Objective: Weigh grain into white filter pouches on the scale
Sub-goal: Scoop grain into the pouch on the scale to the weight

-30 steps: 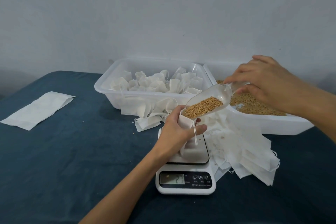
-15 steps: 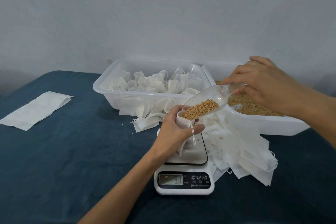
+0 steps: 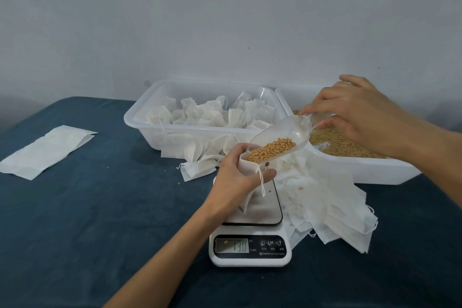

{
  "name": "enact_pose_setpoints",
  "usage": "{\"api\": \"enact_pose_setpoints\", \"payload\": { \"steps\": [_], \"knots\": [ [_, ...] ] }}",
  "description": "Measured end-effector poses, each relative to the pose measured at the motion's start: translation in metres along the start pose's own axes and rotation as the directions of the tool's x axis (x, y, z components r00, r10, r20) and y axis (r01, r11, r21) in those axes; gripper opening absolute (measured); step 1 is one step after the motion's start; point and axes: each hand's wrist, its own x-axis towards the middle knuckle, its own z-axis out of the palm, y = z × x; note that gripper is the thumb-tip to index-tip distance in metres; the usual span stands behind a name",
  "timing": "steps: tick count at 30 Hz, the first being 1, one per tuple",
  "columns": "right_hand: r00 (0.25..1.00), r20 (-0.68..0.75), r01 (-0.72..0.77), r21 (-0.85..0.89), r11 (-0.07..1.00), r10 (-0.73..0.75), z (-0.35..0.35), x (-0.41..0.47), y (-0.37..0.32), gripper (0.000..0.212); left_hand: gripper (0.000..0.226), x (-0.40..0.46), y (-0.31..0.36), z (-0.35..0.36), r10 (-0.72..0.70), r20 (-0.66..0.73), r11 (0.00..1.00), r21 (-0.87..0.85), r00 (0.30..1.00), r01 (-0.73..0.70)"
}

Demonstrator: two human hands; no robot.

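Note:
My left hand [image 3: 237, 177] grips the open mouth of a white filter pouch [image 3: 248, 197] that stands on the platform of the white digital scale [image 3: 250, 250]. The display reads 130. My right hand [image 3: 350, 112] holds the handle of a clear plastic scoop [image 3: 287, 132], tilted down to the left. Golden grain [image 3: 272, 149] lies in the scoop's lower end, right at the pouch mouth. The pouch's drawstring hangs below my left thumb.
A clear tub [image 3: 140, 117] of filled pouches stands behind the scale. To its right is a white tub [image 3: 362, 170] of loose grain. Empty pouches [image 3: 337, 210] lie heaped right of the scale. A flat white sheet [image 3: 47, 150] lies far left on the blue cloth.
The scoop has tipped further and its grain has slid down toward the pouch mouth, leaving less in the scoop. The scale reading has risen to 130.

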Motion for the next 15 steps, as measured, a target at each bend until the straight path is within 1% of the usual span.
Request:
{"api": "enact_pose_setpoints", "payload": {
  "steps": [9, 15],
  "knots": [
    [1.000, -0.003, 0.003, -0.008, 1.000, -0.003, 0.0008, -0.0002, 0.0007, 0.032, 0.057, 0.0014, -0.0002, 0.0003, 0.016, -0.011, 1.000, 0.012, 1.000, -0.015],
    [1.000, -0.011, 0.002, -0.014, 1.000, -0.002, 0.0013, 0.0000, 0.0005, 0.031, 0.055, 0.0022, -0.0012, 0.0006, 0.024, -0.014, 1.000, 0.020, 1.000, -0.024]
  ]
}}
